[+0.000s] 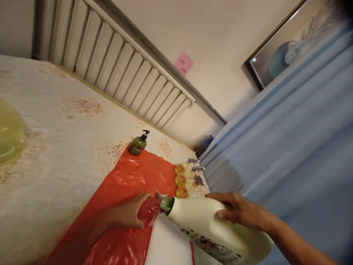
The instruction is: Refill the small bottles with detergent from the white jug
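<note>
My left hand (131, 213) is closed around a see-through plastic bottle (150, 211), which looks red against the red plastic sheet (138, 173) beneath it. My right hand (239, 211) grips a large cream detergent jug (198, 217) from above. The jug lies tilted, its mouth toward the bottle. Its green spout (167, 204) meets the bottle's neck; whether liquid is flowing I cannot tell. Something grey and partly hidden (161, 196) shows behind the neck. Under the jug is a white flat-topped object (164, 239).
Three clear bottles with grey tops and orange labels (181, 180) stand beyond the jug. A green pump bottle (138, 144) stands at the sheet's far corner. A yellowish translucent basin (12, 129) is at far left. A blue curtain (289, 147) hangs at right, a radiator (124, 70) behind.
</note>
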Action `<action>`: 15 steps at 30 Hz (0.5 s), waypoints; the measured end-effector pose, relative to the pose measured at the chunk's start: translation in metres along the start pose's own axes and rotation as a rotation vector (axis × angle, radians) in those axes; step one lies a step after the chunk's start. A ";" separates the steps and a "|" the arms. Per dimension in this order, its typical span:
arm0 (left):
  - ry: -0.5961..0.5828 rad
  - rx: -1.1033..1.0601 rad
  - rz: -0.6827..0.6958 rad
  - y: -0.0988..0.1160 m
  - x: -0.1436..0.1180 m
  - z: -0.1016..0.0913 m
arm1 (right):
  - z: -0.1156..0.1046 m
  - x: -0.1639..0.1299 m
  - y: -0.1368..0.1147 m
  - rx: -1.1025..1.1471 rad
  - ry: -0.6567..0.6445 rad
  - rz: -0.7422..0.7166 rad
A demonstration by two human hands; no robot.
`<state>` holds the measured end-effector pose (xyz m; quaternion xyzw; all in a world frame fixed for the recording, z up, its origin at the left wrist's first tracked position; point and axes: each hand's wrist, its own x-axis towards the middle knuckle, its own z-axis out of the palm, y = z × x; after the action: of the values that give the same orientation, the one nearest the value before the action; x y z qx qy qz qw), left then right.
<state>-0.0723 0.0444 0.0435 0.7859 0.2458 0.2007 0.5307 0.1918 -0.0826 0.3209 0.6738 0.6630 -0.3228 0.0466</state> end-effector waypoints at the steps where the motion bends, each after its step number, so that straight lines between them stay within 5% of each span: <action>1: -0.002 0.002 -0.002 0.000 0.000 0.000 | 0.000 0.000 -0.001 0.001 -0.005 -0.002; 15: 0.027 -0.021 -0.009 -0.005 0.001 0.001 | 0.000 0.001 -0.001 0.019 -0.011 -0.011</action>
<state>-0.0715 0.0454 0.0385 0.7762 0.2545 0.2116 0.5366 0.1903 -0.0820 0.3207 0.6690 0.6632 -0.3330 0.0420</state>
